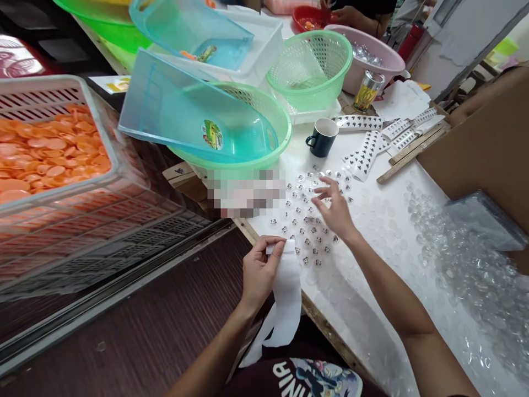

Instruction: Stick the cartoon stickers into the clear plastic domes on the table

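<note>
My left hand (260, 264) is closed at the table's near edge, thumb pressed on the top of a white paper strip (287, 298). The strip hangs down over the edge toward my lap, and its upper end is folded over. My right hand (334, 208) hovers just above the table with fingers apart; nothing shows between them. Beneath and around it lie many small clear discs (308, 241) with black-and-white printed motifs. Beyond them, sheets of small dark stickers (366, 154) lie on the white tabletop.
A dark mug (322, 138) and a printed glass (369, 91) stand beyond my right hand. A blue bin (185, 110) rests tilted in a green basket (285, 135). Plain clear discs (463, 275) are heaped at right. A white crate (111, 176) holds orange discs. Another person's hand (347, 16) is at the back.
</note>
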Tool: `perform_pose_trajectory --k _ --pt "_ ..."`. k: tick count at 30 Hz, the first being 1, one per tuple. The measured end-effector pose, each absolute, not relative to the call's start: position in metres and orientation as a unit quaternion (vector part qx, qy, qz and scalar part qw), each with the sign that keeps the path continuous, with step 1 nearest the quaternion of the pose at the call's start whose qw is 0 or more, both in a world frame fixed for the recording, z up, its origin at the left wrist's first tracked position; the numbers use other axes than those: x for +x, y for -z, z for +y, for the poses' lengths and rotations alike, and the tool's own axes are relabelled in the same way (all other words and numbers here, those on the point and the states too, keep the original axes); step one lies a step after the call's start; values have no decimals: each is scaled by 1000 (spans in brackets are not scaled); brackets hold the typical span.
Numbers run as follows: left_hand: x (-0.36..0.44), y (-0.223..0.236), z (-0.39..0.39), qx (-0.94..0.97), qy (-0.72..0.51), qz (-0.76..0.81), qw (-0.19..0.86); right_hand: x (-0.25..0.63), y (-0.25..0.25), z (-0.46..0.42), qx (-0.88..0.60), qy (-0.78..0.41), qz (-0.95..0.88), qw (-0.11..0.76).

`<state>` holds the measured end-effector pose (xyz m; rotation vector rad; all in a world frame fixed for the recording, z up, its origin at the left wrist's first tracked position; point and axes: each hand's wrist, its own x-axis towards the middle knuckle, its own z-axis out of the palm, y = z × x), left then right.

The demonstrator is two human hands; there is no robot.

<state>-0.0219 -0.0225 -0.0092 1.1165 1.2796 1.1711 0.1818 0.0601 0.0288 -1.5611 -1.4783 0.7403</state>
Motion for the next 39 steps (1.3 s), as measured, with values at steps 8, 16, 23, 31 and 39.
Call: perform_pose_trajectory --k 8,16,23,31,39 --pt "-20 10 -22 514 -493 528 462 333 -23 93 -780 -219 -404 426" --pt "-20 12 -23 526 -491 528 452 352 -5 90 -807 -260 -397 351" --pt "-20 10 -23 530 -481 530 455 345 -4 97 -837 -223 -408 287" --pt "-19 9 -22 529 -482 532 453 334 -13 107 -859 -163 -425 234" --pt "-21 -11 -15 495 -471 480 550 282 -42 62 -812 -191 -437 336"
